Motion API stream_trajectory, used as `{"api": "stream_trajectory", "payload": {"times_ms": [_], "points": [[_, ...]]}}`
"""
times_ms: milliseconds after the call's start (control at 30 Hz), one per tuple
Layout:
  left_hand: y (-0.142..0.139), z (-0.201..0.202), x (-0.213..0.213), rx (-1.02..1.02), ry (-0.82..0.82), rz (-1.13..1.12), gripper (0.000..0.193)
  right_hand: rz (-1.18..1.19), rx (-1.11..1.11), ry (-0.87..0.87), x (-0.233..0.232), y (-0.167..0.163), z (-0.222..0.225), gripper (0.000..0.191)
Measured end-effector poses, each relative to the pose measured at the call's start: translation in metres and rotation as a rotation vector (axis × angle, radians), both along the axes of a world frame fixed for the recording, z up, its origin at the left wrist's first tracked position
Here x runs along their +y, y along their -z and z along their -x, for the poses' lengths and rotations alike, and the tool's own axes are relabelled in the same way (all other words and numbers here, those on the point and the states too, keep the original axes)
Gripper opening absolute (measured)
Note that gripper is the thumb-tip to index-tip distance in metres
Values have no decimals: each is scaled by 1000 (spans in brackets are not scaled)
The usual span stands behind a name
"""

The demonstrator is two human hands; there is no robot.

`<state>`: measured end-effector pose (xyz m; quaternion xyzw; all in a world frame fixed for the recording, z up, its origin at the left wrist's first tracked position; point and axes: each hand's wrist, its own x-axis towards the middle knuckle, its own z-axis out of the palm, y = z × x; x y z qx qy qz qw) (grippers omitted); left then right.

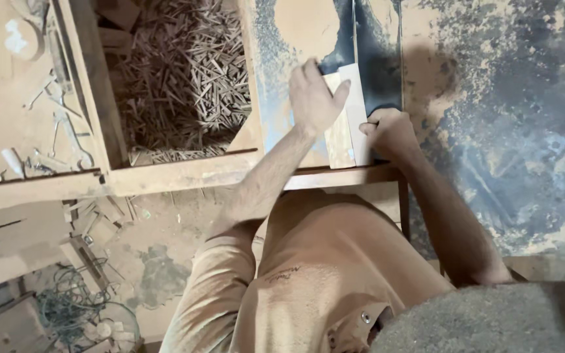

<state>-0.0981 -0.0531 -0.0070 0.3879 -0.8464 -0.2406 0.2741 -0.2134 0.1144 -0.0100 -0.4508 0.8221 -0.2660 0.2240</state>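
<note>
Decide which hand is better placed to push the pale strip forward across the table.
Probably the right hand: it sits curled at the pale strip's near end, behind it. The left hand lies flat on top, steadying.

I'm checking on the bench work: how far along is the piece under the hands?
Done: a wooden bin beside the table already holds a heap of thin wood offcuts. In hand: the left hand presses flat on a pale wooden piece on the worn blue table, while the right hand is closed at its near end. Left: the piece lies whole, with no visible cut; the pictures show no more.
</note>
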Motion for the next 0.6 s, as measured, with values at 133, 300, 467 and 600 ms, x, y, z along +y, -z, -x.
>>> {"api": "stream_trajectory", "payload": {"times_ms": [133, 300, 467, 600], "points": [[-9, -29, 44, -241, 12, -373, 73, 46, -2, -46, 5, 7, 0, 19], [-7, -28, 58, -264, -18, -451, 64, 173, 30, -77, 15, 10, -8, 18], [4, -12, 43, -177, -61, -381, 59, 140, -59, 8, -4, 6, -3, 13], [11, 29, -13, -175, -108, -332, 60, 47, 29, 77, -68, 8, 35, 14]]}}
